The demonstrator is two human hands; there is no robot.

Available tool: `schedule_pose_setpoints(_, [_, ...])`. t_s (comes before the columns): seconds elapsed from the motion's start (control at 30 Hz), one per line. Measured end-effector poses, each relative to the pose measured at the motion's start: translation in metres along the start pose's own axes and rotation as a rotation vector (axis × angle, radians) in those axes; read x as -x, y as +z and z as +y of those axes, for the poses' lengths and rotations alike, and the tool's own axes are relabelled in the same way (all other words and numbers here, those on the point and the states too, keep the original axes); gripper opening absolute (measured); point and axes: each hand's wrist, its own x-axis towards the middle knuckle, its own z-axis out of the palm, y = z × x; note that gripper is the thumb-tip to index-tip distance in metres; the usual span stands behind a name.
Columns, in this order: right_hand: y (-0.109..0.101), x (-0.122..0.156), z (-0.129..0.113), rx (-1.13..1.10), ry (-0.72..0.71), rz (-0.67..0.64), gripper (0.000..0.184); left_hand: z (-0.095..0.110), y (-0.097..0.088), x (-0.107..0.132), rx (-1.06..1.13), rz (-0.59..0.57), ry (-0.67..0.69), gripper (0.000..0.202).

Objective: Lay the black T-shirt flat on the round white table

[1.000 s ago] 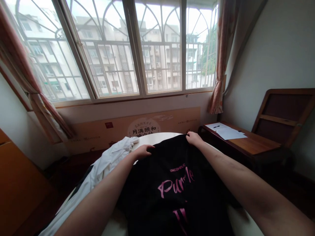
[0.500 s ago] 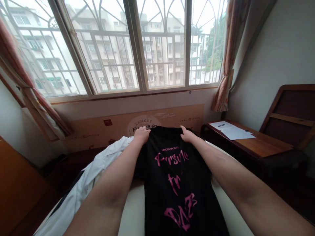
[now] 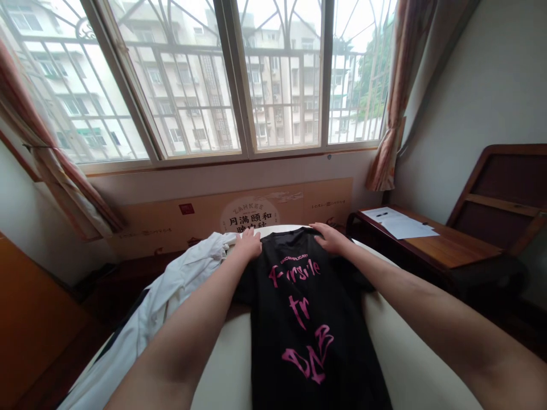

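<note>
Head view. A black short-sleeved cotton T-shirt with pink brush lettering [image 3: 299, 307] lies face up and lengthwise on a pale round-topped bench [image 3: 410, 364], its collar at the far rim and its hem running out of the picture at the near edge.

The left hand [image 3: 249, 244] rests on the far left shoulder of the shirt, knuckles up. Its fingers [image 3: 252, 250] are curled under, and it cannot be told whether they pinch cloth. The right hand [image 3: 329, 238] lies palm down on the far right shoulder, fingers [image 3: 319, 229] stretched out and close together, pressing the fabric flat.

The shirt looks light, limp and unbreakable. It should wrinkle and slide easily on the smooth top, and the shoulder seams and hem appear to be the firmest places to take hold.

A crumpled white garment [image 3: 171, 296] touches the shirt's left sleeve and spills over the bench's left side, crowding that side. A tan cardboard panel printed with characters [image 3: 205, 213] leans against the wall under the window, just beyond the collar. To the right, well apart, a dark wooden side table [image 3: 453, 250] carries white paper sheets [image 3: 401, 226].
</note>
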Motion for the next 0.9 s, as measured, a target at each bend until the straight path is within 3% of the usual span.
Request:
schedule_pose_setpoints(0.13, [-0.035, 0.058, -0.030, -0.050, -0.155, 0.150, 0.048, 0.020, -0.048, 0.041, 0.037, 0.035, 0.128, 0.053])
schedule_pose_setpoints(0.27, [-0.075, 0.146, -0.071, -0.128, -0.204, 0.132, 0.033, 0.037, -0.092, 0.118, 0.103, 0.000, 0.326, 0.037])
schedule_pose_setpoints(0.43, [-0.106, 0.274, -0.127, -0.255, -0.087, -0.100, 0.028, 0.044, -0.124, 0.254, 0.251, -0.347, 0.534, 0.023])
schedule_pose_setpoints(0.53, [-0.103, 0.345, -0.164, -0.327, -0.077, -0.196, 0.029, 0.053, -0.126, 0.332, 0.306, -0.494, 0.566, 0.019])
schedule_pose_setpoints(0.67, [-0.084, 0.412, -0.208, -0.300, -0.132, -0.354, 0.048, 0.073, -0.115, 0.410, 0.430, -0.508, 0.626, 0.019])
schedule_pose_setpoints(0.8, [-0.057, 0.440, -0.230, -0.170, -0.106, -0.367, 0.079, 0.098, -0.092, 0.466, 0.535, -0.430, 0.555, 0.028])
schedule_pose_setpoints(0.9, [-0.045, 0.443, -0.235, -0.126, -0.044, -0.299, 0.073, 0.118, -0.067, 0.492, 0.538, -0.372, 0.410, 0.043])
